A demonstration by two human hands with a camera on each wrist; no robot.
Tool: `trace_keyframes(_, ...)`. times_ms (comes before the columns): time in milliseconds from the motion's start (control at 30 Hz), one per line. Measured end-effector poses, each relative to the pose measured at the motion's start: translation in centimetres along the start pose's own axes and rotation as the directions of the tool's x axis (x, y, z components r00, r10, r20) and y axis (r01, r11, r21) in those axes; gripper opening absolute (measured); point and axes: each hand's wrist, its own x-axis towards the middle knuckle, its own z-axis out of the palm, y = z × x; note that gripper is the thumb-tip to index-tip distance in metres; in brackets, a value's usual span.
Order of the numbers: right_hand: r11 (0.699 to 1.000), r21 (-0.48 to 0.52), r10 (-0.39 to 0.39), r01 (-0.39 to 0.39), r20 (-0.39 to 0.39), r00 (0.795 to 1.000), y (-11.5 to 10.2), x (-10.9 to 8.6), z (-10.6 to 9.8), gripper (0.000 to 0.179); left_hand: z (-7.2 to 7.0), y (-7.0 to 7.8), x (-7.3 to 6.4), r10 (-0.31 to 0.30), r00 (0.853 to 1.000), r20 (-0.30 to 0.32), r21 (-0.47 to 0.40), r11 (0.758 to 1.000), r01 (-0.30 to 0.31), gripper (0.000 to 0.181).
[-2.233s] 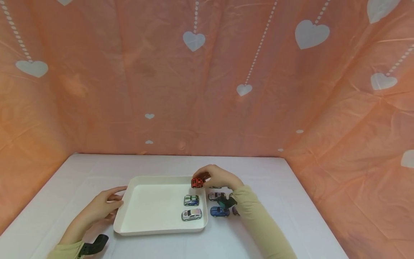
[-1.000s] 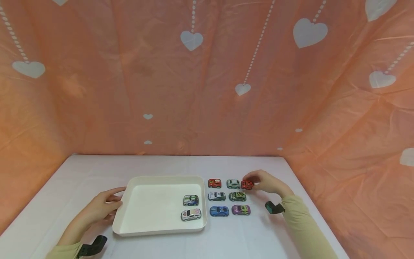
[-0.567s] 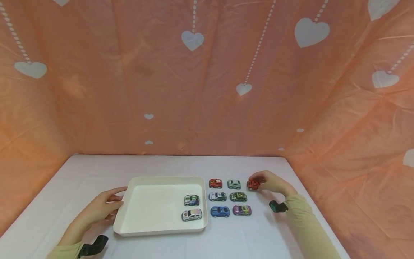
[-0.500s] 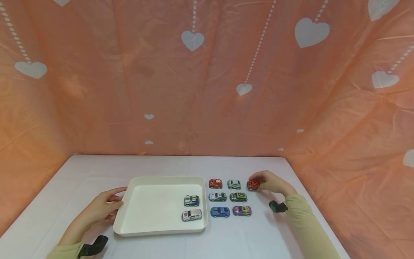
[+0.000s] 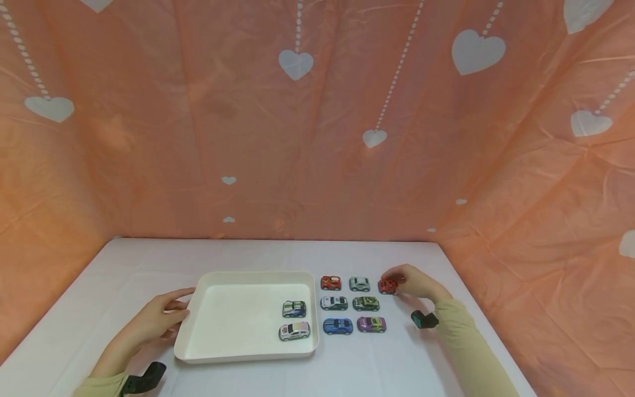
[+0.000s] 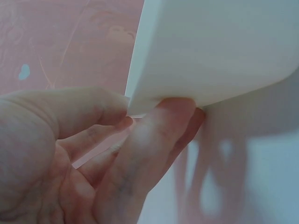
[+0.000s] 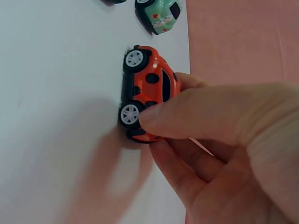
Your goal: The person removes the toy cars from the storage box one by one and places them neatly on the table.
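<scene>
My left hand [image 5: 156, 317] holds the left rim of a white tray [image 5: 238, 355]; in the left wrist view thumb and fingers pinch the tray's edge [image 6: 219, 51]. Inside, toward the right side, lie a green-and-white toy car [image 5: 294, 309] and a silver toy car [image 5: 295, 331]. My right hand [image 5: 414, 281] pinches a red toy car with black spots [image 7: 152, 79] by its rear end, thumb on the near side, wheels right at the white tabletop. Just left of it in the back row stands a pale green toy car [image 5: 359, 284].
Between tray and right hand, more toy cars stand in rows: a red one [image 5: 331, 283], a white one [image 5: 334, 302], a dark green one [image 5: 366, 303], a blue one [image 5: 338, 326] and a purple one [image 5: 371, 324]. An orange curtain with hearts [image 5: 322, 193] encloses the table.
The right hand has carried the spotted red car from over the tray's back right corner to the right end of the back row. The left hand stays on the tray.
</scene>
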Motion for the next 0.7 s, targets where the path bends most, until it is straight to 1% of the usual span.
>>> trace_keyframes(100, 1.0, 0.011, 0.019, -0.019, -0.01, 1.0, 0.03, -0.01, 0.13, 0.048, 0.02, 0.0, -0.07, 0.0, 1.0, 0.003, 0.0, 1.0, 0.0, 0.057)
trace_keyframes(267, 1.0, 0.003, 0.011, -0.011, -0.016, 1.0, 0.12, -0.06, 0.19, 0.047, 0.05, -0.08, 0.02, -0.01, 1.0, 0.004, 0.003, 1.0, 0.01, 0.058)
trace_keyframes(500, 1.0, 0.016, 0.017, -0.017, -0.012, 1.0, 0.04, -0.2, 0.23, 0.047, 0.04, -0.07, -0.06, 0.001, 1.0, 0.004, 0.005, 1.0, -0.001, 0.057)
trace_keyframes(700, 1.0, 0.025, -0.008, 0.008, 0.004, 1.0, 0.09, -0.25, 0.18, 0.049, 0.06, -0.09, -0.06, 0.005, 1.0, 0.001, 0.007, 1.0, -0.005, 0.057)
